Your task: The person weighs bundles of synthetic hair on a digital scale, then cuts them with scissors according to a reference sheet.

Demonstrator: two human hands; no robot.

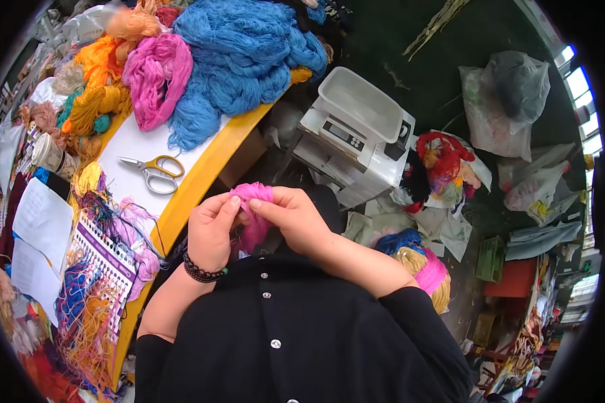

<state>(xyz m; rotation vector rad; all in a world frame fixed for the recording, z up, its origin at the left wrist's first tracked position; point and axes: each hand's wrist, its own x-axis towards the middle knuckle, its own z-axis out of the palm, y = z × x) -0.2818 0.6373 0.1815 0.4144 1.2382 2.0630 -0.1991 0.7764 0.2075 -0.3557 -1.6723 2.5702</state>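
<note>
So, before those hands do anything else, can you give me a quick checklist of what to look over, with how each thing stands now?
1. Both the left hand and right hand grip the bright pink thread bundle: ok.
2. Thread under the fingertips free of knots: cannot tell, the fingers cover it.
3. Dark beaded bracelet on the left wrist clear of the thread: ok, a gap shows.
4. Metal scissors with yellow and pale handles laid down, out of the hands: ok, they lie on the white surface.
5. Reading on the white scale legible: not ok, too small to read.
</note>
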